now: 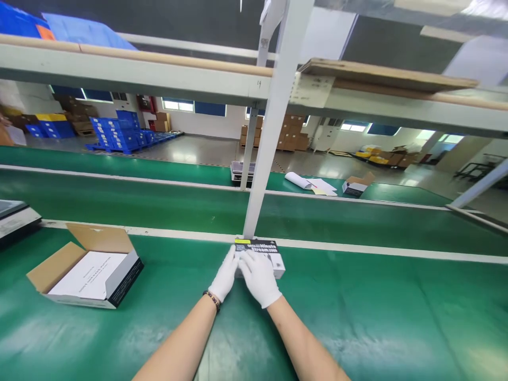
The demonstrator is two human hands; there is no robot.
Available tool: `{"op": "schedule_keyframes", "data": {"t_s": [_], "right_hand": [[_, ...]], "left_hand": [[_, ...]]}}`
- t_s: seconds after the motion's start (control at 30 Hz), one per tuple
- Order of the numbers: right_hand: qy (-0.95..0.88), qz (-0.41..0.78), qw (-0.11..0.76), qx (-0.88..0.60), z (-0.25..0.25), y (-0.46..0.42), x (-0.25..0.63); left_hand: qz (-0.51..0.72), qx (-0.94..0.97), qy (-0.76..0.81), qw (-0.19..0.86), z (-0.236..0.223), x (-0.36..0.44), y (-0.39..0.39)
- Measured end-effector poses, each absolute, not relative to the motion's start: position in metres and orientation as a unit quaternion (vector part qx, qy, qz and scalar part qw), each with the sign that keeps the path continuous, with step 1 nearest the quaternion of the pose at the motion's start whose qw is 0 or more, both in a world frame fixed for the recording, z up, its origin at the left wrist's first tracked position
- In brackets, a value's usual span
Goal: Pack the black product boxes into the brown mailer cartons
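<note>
A closed black-and-white printed box (273, 259) with a yellow label lies on the green work surface, against the foot of a white post. My left hand (224, 272), in a white glove, rests along the box's left side with its fingers stretched out. Across the box's top lies my right hand (260, 275), also gloved, its fingers extended towards the left edge. The fingertips of both hands meet near the upper left corner and partly hide it. To the left stands an open carton (127, 278) with raised flaps and a white printed sheet (89, 275) inside.
A white post (264, 159) rises directly behind the box to an overhead shelf beam (159, 76). A grey-and-white device (18, 219) sits at the far left. Papers (317, 185) and a small open box (357, 185) lie on the far belt. Blue crates (115, 132) stand beyond.
</note>
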State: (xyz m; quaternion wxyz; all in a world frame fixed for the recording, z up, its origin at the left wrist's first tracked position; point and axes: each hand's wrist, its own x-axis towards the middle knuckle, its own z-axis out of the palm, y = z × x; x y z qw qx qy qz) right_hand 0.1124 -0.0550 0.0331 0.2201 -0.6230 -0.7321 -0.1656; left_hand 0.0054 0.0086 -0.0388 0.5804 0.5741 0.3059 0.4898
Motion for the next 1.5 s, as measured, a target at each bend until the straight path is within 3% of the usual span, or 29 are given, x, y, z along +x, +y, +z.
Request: {"op": "schedule_keyframes", "data": {"t_s": [0.17,0.27,0.37,0.5,0.63,0.77,0.93,1.03,1.27,1.5], "right_hand": [[-0.706,-0.27,0.174,-0.631,0.038,-0.083,0.154],[-0.649,-0.352,0.139,-0.66,0.043,-0.108,0.227],[-0.538,-0.459,0.176,-0.685,0.045,-0.122,0.289],[-0.536,-0.46,0.275,-0.652,0.033,-0.114,0.29],[-0.642,-0.394,0.304,-0.583,0.009,-0.088,0.228],[-0.693,-0.256,0.384,-0.553,-0.012,-0.067,0.171],[-0.638,0.046,0.506,-0.578,-0.023,-0.067,0.149],[-0.587,0.137,0.551,-0.577,-0.018,-0.072,0.17],[-0.589,0.143,0.547,-0.577,-0.001,-0.073,0.193],[-0.724,-0.031,0.356,-0.59,0.003,-0.074,0.177]], "left_hand": [[0.403,0.671,0.266,0.563,-0.033,0.004,-0.016],[0.436,0.738,0.345,0.382,-0.012,-0.036,-0.036],[0.491,0.736,0.449,0.123,0.008,-0.112,-0.052],[0.526,0.524,0.669,-0.011,0.013,-0.221,-0.054],[0.435,0.532,0.718,0.11,0.0,-0.257,-0.039],[0.417,0.603,0.667,0.132,-0.007,-0.2,-0.038],[0.348,0.845,0.376,0.154,0.015,-0.086,-0.054],[0.309,0.902,0.248,0.171,0.03,-0.033,-0.049],[0.267,0.933,0.186,0.156,0.036,0.024,-0.029],[0.361,0.872,0.224,0.244,0.032,0.024,-0.028]]}}
